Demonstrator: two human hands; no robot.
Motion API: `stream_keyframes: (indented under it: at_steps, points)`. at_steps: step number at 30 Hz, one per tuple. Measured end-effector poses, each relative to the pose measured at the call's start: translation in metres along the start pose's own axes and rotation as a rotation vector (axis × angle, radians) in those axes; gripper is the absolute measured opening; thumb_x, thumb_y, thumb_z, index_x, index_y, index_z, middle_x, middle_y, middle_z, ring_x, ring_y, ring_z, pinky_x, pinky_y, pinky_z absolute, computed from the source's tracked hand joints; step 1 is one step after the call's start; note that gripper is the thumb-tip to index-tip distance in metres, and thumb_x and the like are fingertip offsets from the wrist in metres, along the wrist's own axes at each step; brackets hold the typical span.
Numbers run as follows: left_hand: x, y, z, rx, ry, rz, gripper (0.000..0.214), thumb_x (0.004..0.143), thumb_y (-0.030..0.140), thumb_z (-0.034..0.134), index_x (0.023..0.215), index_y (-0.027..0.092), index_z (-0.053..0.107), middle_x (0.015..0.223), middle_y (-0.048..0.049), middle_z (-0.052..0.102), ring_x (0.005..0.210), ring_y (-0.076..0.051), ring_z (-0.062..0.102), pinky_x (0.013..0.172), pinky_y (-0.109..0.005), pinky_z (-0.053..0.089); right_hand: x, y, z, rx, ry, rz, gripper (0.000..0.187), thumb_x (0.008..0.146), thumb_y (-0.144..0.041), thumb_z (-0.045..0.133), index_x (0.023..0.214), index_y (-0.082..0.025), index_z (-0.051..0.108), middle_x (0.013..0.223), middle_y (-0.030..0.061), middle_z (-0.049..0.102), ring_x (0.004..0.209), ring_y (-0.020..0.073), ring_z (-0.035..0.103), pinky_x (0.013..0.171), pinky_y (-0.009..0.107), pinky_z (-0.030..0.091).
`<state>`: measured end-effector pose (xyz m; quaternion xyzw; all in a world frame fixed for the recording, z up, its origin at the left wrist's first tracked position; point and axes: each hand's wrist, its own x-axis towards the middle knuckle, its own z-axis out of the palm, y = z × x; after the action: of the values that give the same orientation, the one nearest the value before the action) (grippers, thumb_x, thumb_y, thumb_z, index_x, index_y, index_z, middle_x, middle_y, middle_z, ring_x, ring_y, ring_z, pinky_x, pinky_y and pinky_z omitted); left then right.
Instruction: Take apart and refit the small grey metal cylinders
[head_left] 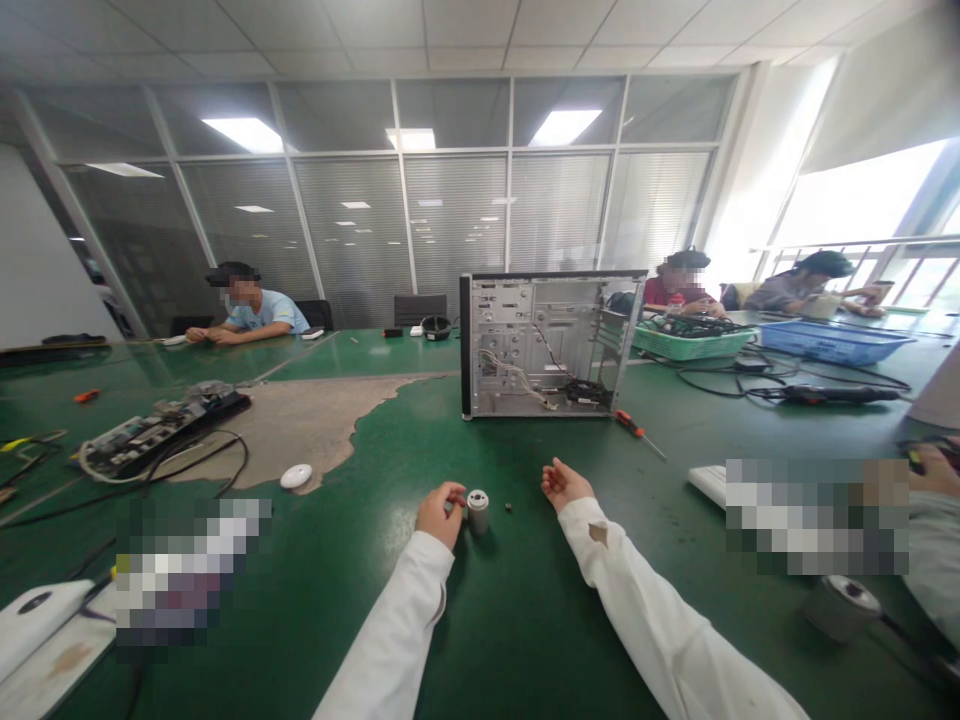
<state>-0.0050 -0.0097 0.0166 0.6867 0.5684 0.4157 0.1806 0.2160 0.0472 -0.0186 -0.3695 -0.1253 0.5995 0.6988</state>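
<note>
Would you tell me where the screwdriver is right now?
In the head view, the screwdriver lies on the table right of centre, at the computer case's lower right corner, beyond the right hand.

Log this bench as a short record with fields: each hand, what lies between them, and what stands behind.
left hand: fingertips touch small grey cylinder
right hand: loosely curled on green table, nothing seen in it
between hands: tiny dark screw
behind: open computer case, upright; screwdriver at its base
far left: white disc, circuit board
</note>
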Motion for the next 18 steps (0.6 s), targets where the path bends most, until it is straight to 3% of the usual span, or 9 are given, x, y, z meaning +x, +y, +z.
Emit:
stream_keyframes:
  at_steps: [9,14,18]
  points:
    - [-0.0009,0.0033,-0.0012,0.002,0.0,0.0,0.026,0.061,0.002,0.042,0.079,0.016,0.055,0.068,0.0001,0.059,0.056,-0.008,0.05,0.055,-0.02,0.039,0.0,0.0,0.0007,-0.034,-0.001,-0.011,0.029,0.056,-0.018,0.063,0.044,-0.014,0.037,0.049,0.0002,0.055,0.042,0.0059,0.05,0.038,0.016,0.042]
    - [-0.001,0.0037,-0.0015,0.0,-0.002,-0.003,0.026,0.061,0.002,0.042,0.079,0.016,0.055,0.068,0.0004,0.059,0.056,-0.008,0.05,0.056,-0.02,0.04,0.0005,0.0011,0.0002,-0.064,-0.002,-0.052,0.019,0.052,-0.015,0.065,0.053,-0.014,0.046,0.047,-0.0011,0.055,0.041,0.0069,0.05,0.036,0.017,0.042]
    - [-0.0009,0.0028,-0.0016,0.006,-0.009,0.002,0.026,0.061,0.003,0.042,0.079,0.016,0.056,0.069,-0.0001,0.06,0.056,-0.008,0.05,0.056,-0.02,0.04,0.0001,0.0015,-0.0005,-0.088,-0.019,-0.089,0.02,0.048,-0.011,0.066,0.059,-0.015,0.049,0.048,-0.0014,0.056,0.041,0.0084,0.05,0.035,0.019,0.042]
